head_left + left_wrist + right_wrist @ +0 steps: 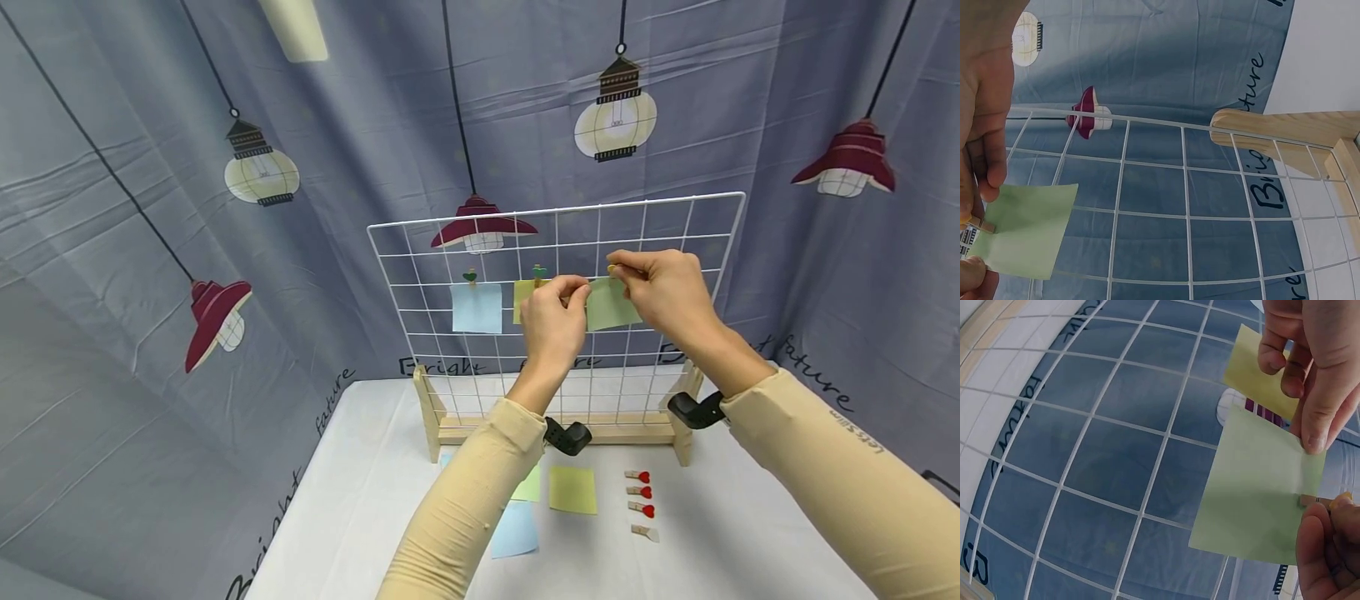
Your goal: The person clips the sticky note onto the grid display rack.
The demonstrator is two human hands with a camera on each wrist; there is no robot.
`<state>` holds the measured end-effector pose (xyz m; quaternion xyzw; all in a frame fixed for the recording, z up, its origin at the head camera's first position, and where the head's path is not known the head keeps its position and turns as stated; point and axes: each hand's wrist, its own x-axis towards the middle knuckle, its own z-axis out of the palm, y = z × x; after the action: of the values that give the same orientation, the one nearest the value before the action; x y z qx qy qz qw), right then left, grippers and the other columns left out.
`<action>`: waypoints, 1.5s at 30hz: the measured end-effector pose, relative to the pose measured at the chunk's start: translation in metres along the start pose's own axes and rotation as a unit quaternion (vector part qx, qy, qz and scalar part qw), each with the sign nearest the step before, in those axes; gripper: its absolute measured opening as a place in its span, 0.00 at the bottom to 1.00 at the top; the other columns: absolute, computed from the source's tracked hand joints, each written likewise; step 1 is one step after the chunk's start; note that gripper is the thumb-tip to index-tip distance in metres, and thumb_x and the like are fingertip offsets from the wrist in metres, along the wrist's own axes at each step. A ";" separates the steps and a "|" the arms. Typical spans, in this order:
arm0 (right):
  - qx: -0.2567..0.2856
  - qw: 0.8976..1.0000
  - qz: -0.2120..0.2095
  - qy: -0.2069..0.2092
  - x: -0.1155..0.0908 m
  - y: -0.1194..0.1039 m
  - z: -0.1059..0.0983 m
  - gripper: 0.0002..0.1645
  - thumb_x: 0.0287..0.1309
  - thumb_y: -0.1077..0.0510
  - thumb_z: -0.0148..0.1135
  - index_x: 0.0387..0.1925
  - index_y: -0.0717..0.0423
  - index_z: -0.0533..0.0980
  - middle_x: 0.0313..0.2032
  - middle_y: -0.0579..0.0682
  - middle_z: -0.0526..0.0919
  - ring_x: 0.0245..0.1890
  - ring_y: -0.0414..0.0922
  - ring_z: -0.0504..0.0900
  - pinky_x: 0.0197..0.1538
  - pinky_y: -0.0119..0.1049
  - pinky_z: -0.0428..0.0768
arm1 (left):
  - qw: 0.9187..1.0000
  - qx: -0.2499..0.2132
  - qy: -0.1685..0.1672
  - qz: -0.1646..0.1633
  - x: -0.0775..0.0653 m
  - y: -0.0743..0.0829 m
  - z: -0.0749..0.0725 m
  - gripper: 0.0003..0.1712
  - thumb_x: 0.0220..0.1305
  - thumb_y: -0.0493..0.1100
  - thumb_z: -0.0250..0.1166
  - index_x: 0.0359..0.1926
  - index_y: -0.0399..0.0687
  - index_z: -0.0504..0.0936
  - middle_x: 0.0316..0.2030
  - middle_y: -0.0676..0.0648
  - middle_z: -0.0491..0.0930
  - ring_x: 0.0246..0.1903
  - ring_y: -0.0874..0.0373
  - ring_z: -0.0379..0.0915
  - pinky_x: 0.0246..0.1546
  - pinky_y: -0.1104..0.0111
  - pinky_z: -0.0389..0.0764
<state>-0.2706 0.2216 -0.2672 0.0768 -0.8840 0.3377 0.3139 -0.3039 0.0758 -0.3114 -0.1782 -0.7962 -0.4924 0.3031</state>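
Observation:
A light green sticky note [611, 307] lies against the upper part of a white wire grid [427, 321]. My left hand [553, 321] pinches the note's upper left corner between thumb and finger. At its top edge, my right hand [667, 287] pinches a small wooden clothespin [1315, 500] with a yellow ornament. The clothespin's tip overlaps the note in both wrist views; whether it also grips the wire is hidden. To the left, a blue note [477, 308] and a yellow note [522, 300] hang from clothespins with green hearts. My left hand partly covers the yellow one.
Wooden feet [430, 412] hold the grid upright on a white table [360, 467]. In front lie a yellow note [573, 490], a blue note [515, 529] and a partly hidden green note [531, 485]. Several clothespins [640, 492], mostly red-hearted, lie in a column at right. A patterned curtain hangs behind.

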 end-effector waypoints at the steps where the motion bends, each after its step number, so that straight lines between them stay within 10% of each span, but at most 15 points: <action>1: 0.000 1.000 0.003 -0.002 0.000 0.000 0.000 0.14 0.70 0.63 0.62 0.53 0.57 0.86 0.33 0.60 0.90 0.24 0.44 0.80 0.19 0.30 0.67 | 1.000 0.000 0.000 0.001 0.000 0.000 0.000 0.06 0.69 0.44 0.69 0.41 0.49 0.91 0.32 0.53 0.90 0.24 0.69 0.78 0.28 0.80 0.69; 40: 0.028 0.996 -0.032 0.075 -0.031 0.012 -0.003 0.19 0.68 0.59 0.65 0.59 0.57 0.83 0.42 0.66 0.89 0.29 0.58 0.89 0.23 0.15 0.69 | 0.998 -0.034 0.007 0.047 -0.024 -0.018 -0.019 0.09 0.64 0.43 0.74 0.44 0.47 0.90 0.37 0.51 0.90 0.26 0.64 0.74 0.30 0.76 0.73; 45: 0.041 0.996 -0.028 0.080 -0.040 0.020 0.001 0.18 0.66 0.59 0.68 0.55 0.58 0.85 0.40 0.62 0.91 0.29 0.33 0.86 0.29 0.12 0.71 | 0.998 -0.040 0.002 0.045 -0.028 -0.024 -0.026 0.11 0.63 0.44 0.75 0.46 0.47 0.89 0.39 0.49 0.90 0.30 0.58 0.79 0.37 0.76 0.78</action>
<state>-0.2470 0.2329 -0.3030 0.0867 -0.8390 0.3694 0.3899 -0.2888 0.0428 -0.3373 -0.2251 -0.7664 -0.5102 0.3188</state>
